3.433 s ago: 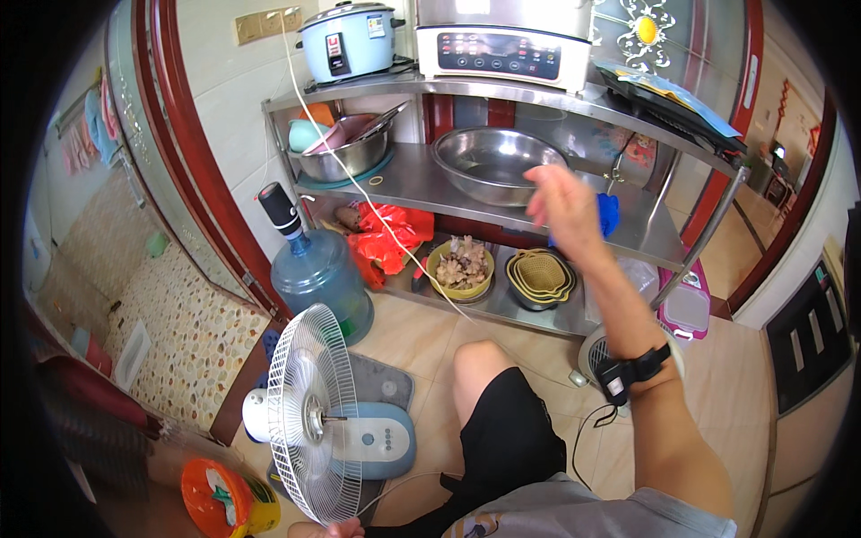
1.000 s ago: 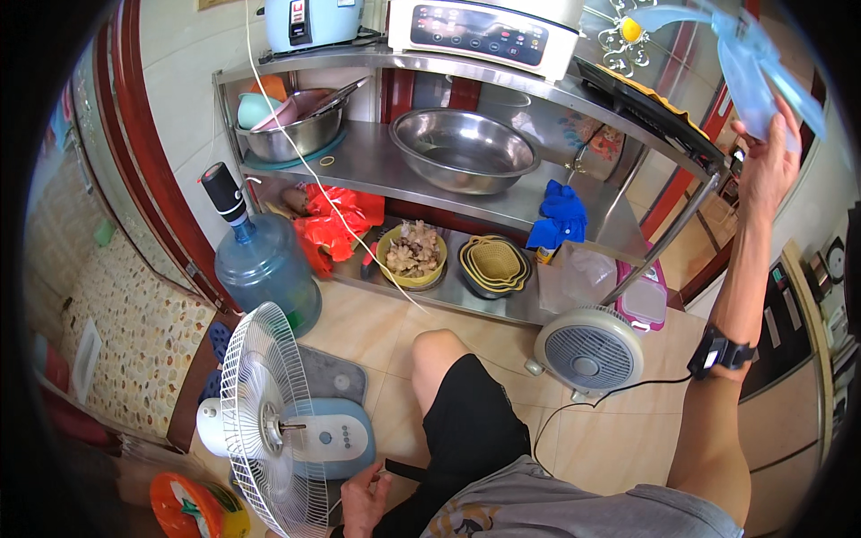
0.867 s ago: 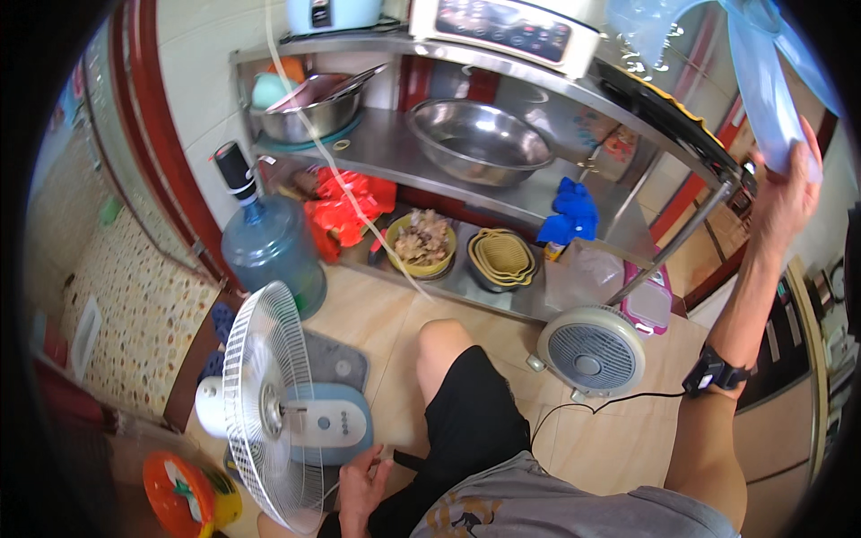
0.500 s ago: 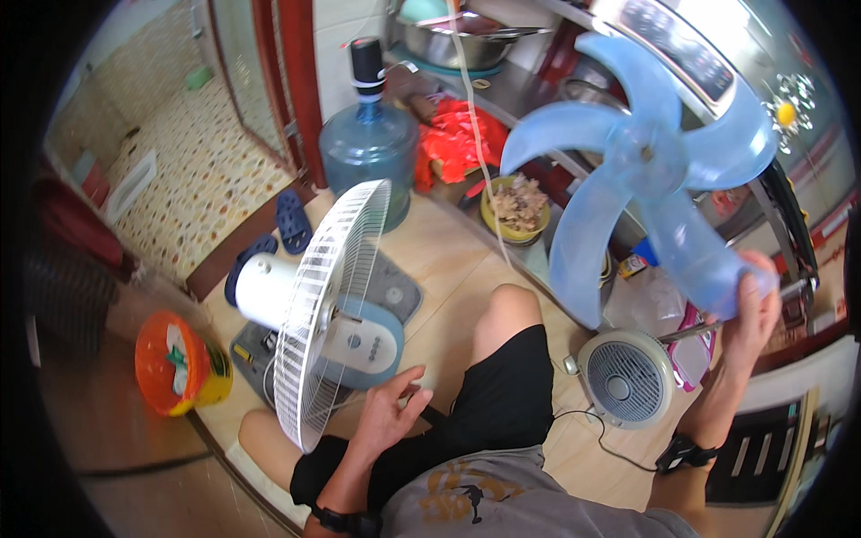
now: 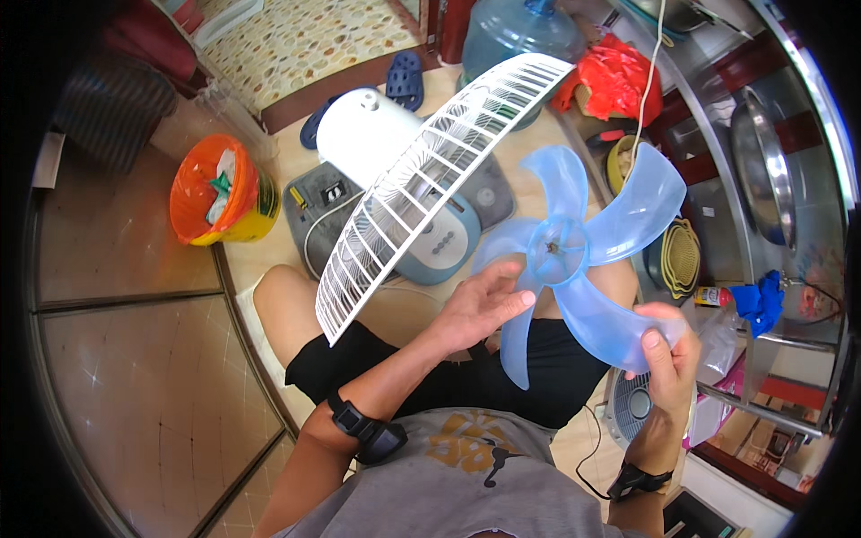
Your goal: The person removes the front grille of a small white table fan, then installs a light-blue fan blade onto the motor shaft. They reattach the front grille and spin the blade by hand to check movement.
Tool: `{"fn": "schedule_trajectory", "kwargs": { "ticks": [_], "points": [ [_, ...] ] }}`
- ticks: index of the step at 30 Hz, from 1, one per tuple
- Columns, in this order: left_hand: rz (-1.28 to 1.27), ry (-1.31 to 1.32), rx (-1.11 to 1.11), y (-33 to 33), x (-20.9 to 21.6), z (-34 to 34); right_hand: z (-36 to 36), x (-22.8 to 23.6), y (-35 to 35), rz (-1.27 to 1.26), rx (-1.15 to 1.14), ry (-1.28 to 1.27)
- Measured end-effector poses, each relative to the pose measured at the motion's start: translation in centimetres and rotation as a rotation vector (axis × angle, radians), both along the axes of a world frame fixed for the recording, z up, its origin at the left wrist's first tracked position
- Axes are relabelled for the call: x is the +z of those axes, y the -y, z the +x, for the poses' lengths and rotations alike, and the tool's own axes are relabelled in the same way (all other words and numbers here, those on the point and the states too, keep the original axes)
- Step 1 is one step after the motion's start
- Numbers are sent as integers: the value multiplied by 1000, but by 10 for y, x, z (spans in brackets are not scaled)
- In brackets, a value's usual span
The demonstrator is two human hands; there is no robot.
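In front of me is a translucent blue fan blade (image 5: 610,323) with several curved vanes and a round hub. My right hand (image 5: 668,350) grips the tip of one vane, thumb on the near side. My left hand (image 5: 484,309) is at the hub's left side, fingers apart, its fingertips at or close to a vane; whether they touch it I cannot tell. Left of it stands a fan, its white wire grille (image 5: 421,193) tilted. The fan has a white motor housing (image 5: 363,134) and a blue-grey base (image 5: 439,242) with buttons.
An orange-lined bin (image 5: 211,148) stands at left. Dark blue clogs (image 5: 405,81), a large water bottle (image 5: 516,40) and a red plastic bag (image 5: 619,76) lie farther off. Metal shelving (image 5: 708,117) runs along the right. A small heater-like fan (image 5: 632,403) sits by my right wrist.
The blue fan blade has come down and left, nearer my lap, with my right hand still on its vane. My left hand has moved right and up to its hub. My view has shifted.
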State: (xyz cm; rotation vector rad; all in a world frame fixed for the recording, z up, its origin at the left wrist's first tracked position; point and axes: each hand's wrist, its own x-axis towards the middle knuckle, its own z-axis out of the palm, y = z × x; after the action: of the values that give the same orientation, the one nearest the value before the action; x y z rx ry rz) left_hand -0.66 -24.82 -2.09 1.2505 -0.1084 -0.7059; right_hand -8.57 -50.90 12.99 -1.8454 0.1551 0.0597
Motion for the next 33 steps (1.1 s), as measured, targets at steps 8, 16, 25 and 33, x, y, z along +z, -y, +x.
{"fn": "schedule_trajectory", "kwargs": {
  "ticks": [8,16,25,33],
  "points": [
    [94,-2,27,0,-38,-4,14,-35,-11,-179,415,125],
    [70,-71,9,-21,-38,0,61,-98,-19,92,0,-63],
    [62,-36,-51,-52,-38,30,117,-124,-60,394,220,-346],
    [243,184,-35,-68,-49,42,141,-138,-86,248,374,-227]
  ]
}}
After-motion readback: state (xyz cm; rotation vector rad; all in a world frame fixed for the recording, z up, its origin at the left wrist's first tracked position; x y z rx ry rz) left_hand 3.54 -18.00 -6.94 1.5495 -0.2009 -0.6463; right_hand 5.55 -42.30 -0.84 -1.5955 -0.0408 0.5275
